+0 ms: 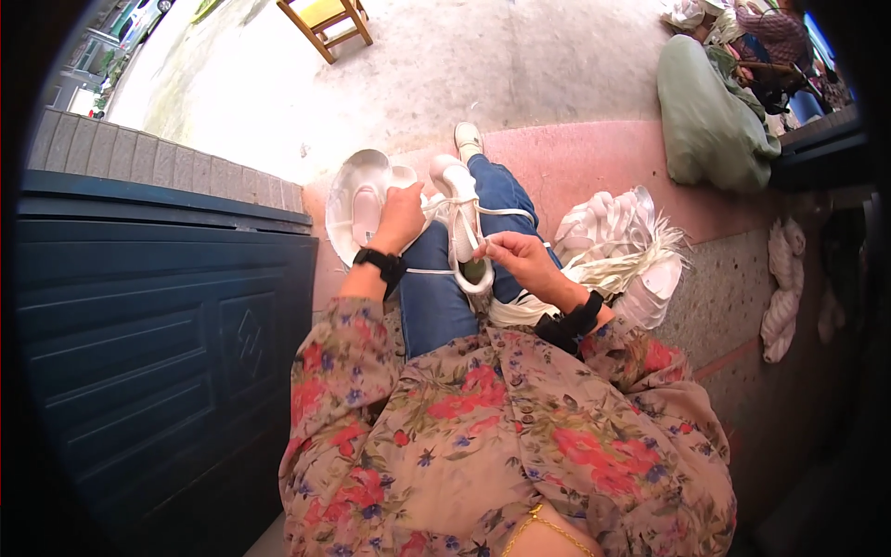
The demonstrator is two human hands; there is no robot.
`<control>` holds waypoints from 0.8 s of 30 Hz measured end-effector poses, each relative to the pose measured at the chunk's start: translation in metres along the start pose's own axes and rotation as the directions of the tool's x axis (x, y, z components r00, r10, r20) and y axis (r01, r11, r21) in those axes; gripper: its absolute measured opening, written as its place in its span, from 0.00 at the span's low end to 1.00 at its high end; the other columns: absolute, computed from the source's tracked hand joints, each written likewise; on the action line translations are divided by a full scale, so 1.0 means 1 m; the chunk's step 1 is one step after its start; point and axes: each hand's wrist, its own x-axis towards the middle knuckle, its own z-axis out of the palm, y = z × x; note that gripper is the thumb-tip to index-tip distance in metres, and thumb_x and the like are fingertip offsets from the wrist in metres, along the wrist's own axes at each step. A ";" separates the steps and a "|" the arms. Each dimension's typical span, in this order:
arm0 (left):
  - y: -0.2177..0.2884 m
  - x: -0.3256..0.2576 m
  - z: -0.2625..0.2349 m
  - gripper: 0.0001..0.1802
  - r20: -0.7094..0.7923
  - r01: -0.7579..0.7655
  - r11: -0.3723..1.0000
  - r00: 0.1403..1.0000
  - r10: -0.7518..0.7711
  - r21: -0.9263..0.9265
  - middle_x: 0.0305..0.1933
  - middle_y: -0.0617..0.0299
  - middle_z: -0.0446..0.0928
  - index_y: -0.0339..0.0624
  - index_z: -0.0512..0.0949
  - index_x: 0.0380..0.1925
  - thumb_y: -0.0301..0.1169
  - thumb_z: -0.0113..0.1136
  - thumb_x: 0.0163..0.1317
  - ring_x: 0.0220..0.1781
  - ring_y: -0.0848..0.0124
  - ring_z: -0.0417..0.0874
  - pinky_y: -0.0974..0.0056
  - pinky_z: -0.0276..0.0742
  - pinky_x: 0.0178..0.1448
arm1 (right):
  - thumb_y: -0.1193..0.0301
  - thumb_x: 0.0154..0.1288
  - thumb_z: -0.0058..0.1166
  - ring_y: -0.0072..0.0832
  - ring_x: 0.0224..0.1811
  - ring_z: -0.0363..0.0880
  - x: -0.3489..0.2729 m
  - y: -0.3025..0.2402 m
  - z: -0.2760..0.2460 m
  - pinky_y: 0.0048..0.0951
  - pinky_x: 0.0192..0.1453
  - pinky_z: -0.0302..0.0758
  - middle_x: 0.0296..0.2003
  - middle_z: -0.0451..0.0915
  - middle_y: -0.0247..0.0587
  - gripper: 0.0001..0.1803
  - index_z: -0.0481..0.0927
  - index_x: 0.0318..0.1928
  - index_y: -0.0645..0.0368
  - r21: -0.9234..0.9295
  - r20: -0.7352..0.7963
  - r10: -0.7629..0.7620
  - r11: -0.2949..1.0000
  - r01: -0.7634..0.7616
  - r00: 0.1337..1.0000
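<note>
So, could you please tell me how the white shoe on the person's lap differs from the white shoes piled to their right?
The white shoe on the lap is held by both hands, lace threaded; the piled white shoes lie untouched on the floor. The lap shoe is single; the pile holds many. Both are white.

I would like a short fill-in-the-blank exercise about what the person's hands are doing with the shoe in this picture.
1. The white shoe rests on the person's ____, on blue jeans.
2. The right hand pinches a white ____ of the shoe.
3. Both wrists wear a band of ____ colour.
4. The heap of white shoes lies on the person's ____ side.

Missing words: lap; lace; black; right
</note>
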 end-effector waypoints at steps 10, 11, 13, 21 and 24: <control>-0.009 0.024 -0.009 0.31 0.389 0.055 0.994 0.917 -0.090 0.099 0.39 0.46 0.76 0.38 0.60 0.57 0.26 0.53 0.50 0.41 0.55 0.77 0.57 0.72 0.47 | 0.68 0.66 0.45 0.17 0.38 0.73 -0.013 -0.019 -0.033 0.19 0.45 0.67 0.36 0.78 0.32 0.13 0.78 0.38 0.64 -0.078 -0.140 -0.082 0.994 0.072 0.987; -0.011 0.026 -0.015 0.31 0.351 0.231 0.933 0.928 -0.125 -0.278 0.35 0.52 0.76 0.37 0.60 0.57 0.27 0.54 0.51 0.35 0.62 0.76 0.62 0.71 0.41 | 0.68 0.66 0.45 0.17 0.38 0.73 -0.015 -0.021 -0.041 0.19 0.45 0.67 0.36 0.78 0.32 0.13 0.78 0.38 0.64 -0.077 -0.140 -0.084 0.994 0.074 0.987; -0.003 0.026 -0.041 0.29 0.358 0.424 0.502 0.906 -0.226 -0.754 0.24 0.68 0.73 0.34 0.62 0.56 0.30 0.56 0.54 0.24 0.82 0.69 0.76 0.62 0.29 | 0.68 0.66 0.45 0.17 0.37 0.72 -0.018 -0.032 -0.063 0.19 0.46 0.67 0.34 0.78 0.33 0.11 0.78 0.36 0.62 -0.021 -0.258 -0.072 0.997 0.069 0.963; 0.030 0.010 -0.035 0.20 0.512 0.536 0.397 0.841 -0.174 -0.745 0.28 0.70 0.73 0.43 0.67 0.52 0.32 0.52 0.59 0.29 0.84 0.70 0.78 0.59 0.29 | 0.73 0.63 0.47 0.26 0.42 0.74 -0.058 -0.190 -0.146 0.31 0.54 0.67 0.34 0.78 0.35 0.07 0.78 0.36 0.61 -0.132 -0.540 -0.704 0.613 0.779 0.462; 0.054 0.009 -0.024 0.19 0.475 0.470 0.512 0.870 -0.131 -0.719 0.30 0.67 0.74 0.41 0.67 0.50 0.31 0.52 0.58 0.32 0.82 0.72 0.77 0.64 0.33 | 0.72 0.64 0.46 0.29 0.45 0.72 -0.079 -0.241 -0.156 0.41 0.62 0.59 0.35 0.77 0.37 0.07 0.74 0.39 0.61 -0.121 -0.402 -0.825 0.479 0.870 0.398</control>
